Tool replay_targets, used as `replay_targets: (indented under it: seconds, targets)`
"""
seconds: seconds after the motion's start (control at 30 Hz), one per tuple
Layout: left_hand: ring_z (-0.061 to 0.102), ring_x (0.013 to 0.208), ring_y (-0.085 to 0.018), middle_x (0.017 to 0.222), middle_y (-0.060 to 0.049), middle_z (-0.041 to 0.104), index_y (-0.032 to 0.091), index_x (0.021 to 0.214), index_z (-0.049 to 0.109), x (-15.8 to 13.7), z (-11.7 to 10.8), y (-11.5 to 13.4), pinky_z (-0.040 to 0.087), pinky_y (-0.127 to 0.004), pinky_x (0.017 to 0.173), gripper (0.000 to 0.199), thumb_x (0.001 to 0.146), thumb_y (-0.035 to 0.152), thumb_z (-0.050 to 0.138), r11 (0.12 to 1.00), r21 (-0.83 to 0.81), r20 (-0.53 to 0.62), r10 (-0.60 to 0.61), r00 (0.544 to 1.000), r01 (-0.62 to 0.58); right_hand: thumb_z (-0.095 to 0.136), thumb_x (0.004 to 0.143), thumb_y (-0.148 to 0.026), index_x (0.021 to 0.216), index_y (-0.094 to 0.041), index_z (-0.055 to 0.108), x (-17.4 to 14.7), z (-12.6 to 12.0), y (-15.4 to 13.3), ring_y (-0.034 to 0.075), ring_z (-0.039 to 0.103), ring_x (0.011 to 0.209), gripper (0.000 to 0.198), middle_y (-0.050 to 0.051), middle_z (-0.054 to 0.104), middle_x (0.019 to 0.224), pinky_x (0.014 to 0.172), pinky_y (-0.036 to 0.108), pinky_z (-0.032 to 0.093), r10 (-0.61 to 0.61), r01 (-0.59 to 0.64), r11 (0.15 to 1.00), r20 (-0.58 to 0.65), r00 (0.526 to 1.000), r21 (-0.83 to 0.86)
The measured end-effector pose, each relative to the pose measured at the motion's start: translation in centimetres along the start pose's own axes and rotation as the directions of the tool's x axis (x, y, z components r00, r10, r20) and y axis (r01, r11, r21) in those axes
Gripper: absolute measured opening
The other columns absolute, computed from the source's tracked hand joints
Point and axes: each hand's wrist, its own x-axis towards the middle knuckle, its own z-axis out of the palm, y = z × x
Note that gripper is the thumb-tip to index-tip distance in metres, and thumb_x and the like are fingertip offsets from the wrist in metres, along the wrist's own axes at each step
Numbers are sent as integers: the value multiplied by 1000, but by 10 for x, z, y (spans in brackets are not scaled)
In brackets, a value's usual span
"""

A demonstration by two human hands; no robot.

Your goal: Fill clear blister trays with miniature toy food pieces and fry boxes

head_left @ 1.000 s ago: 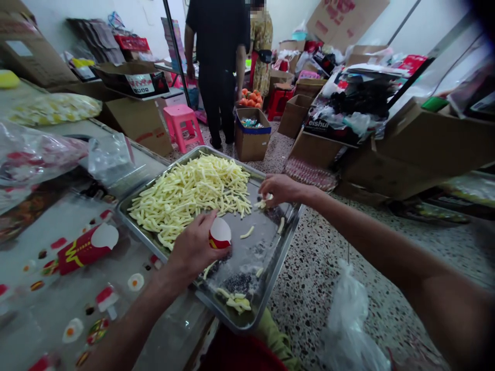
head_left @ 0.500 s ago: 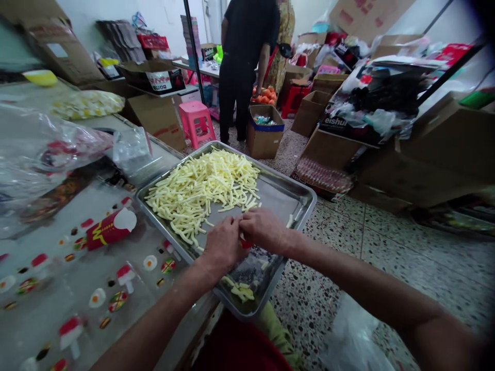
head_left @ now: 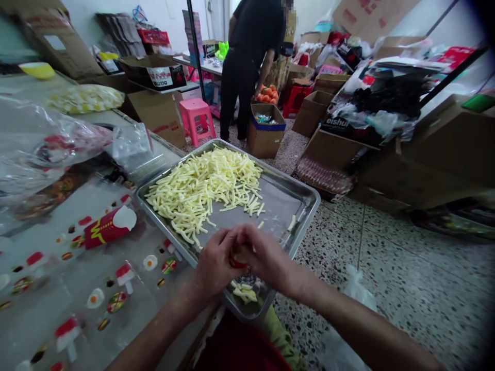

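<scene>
My left hand [head_left: 216,263] and my right hand [head_left: 266,255] meet over the near part of a metal tray [head_left: 284,201]. Both are closed, fingers bent around what looks like a small red carton [head_left: 237,263]; most of it is hidden by the fingers. A big heap of pale yellow fry-shaped sticks [head_left: 209,185] covers the tray's far left side. Below my hands a few sticks [head_left: 244,292] lie in the near corner. One loose stick [head_left: 291,223] rests by the right rim. On the table to the left lies a red fries box [head_left: 108,226] with a yellow M.
A plastic-covered table [head_left: 150,299] with printed food pictures carries clear plastic bags [head_left: 50,139]. Beyond the tray stand a pink stool [head_left: 197,121] and an open cardboard box [head_left: 266,136]. A person in dark clothes [head_left: 251,56] bends near orange round items [head_left: 266,95]. Piled boxes [head_left: 436,154] fill the right.
My hands have come slightly nearer to me, and the right fingers now curve over the left. The person at the back has bent lower. The heap looks the same.
</scene>
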Motion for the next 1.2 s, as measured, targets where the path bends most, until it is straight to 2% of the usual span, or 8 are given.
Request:
replay_targets:
  seconds: [0.13, 0.23, 0.37, 0.5, 0.63, 0.8, 0.97, 1.2]
  targets:
    - [57, 117, -28, 126, -10, 59, 22, 143, 44, 7, -9, -6, 45, -40, 105, 85, 65, 23, 80, 997, 58, 5, -54, 999, 54, 66, 91, -26, 96, -22, 67, 30, -52, 40, 17, 63, 82, 6, 4, 68, 99, 75, 30, 50, -100, 94, 991, -55, 993, -93]
    - [58, 114, -26, 124, -10, 59, 21, 145, 43, 11, -18, -8, 46, -37, 103, 88, 66, 24, 81, 998, 52, 36, -46, 998, 44, 71, 85, -21, 112, -22, 70, 64, -77, 81, 20, 62, 93, 26, 8, 65, 112, 81, 32, 49, -183, 207, 915, 99, 978, -347]
    - [58, 112, -25, 122, -9, 59, 21, 146, 42, 9, -26, -13, 46, -35, 102, 89, 67, 25, 81, 996, 72, 29, -60, 998, 57, 70, 86, -18, 112, -21, 72, 94, -77, 108, 23, 56, 101, 26, 9, 64, 112, 88, 35, 44, -282, 454, 771, 399, 872, -447]
    - [59, 111, -25, 122, -9, 59, 20, 145, 44, 9, -27, -18, 47, -35, 101, 87, 67, 30, 83, 987, 121, 26, -111, 993, 107, 58, 94, -17, 89, -20, 75, 96, -74, 104, 19, 54, 88, 18, 7, 67, 92, 81, 31, 40, -264, 503, 737, 493, 829, -451]
    - [60, 112, -27, 124, -12, 60, 17, 143, 46, 20, -22, -13, 48, -36, 99, 84, 69, 34, 81, 964, 236, 89, -147, 985, 123, 59, 89, -17, 81, -20, 73, 94, -75, 101, 18, 54, 82, 17, 6, 67, 86, 74, 29, 37, -183, 438, 729, 466, 866, -527]
    - [62, 107, -30, 121, -12, 62, 17, 139, 50, 34, -15, -4, 50, -38, 91, 81, 69, 42, 80, 892, 419, 95, -231, 968, 172, 74, 69, -27, 75, -19, 73, 105, -62, 103, 12, 47, 59, 10, 0, 63, 66, 56, 27, 28, 92, 112, 793, 300, 950, -599]
    - [63, 103, -31, 114, -12, 63, 18, 126, 57, 38, -7, 0, 50, -37, 85, 73, 64, 44, 83, 810, 538, 88, -327, 941, 231, 69, 71, -22, 70, -16, 70, 92, -27, 84, 10, 48, 58, 6, -4, 57, 59, 53, 23, 30, 156, -80, 941, 210, 965, -328]
    - [63, 104, -26, 115, -10, 63, 18, 132, 53, 30, 7, -6, 49, -34, 89, 66, 71, 30, 75, 889, 374, -55, -262, 963, 263, 58, 88, -17, 69, -16, 65, 51, 7, 25, 13, 51, 63, 20, 3, 63, 70, 57, 26, 34, 33, 49, 950, 254, 967, -310]
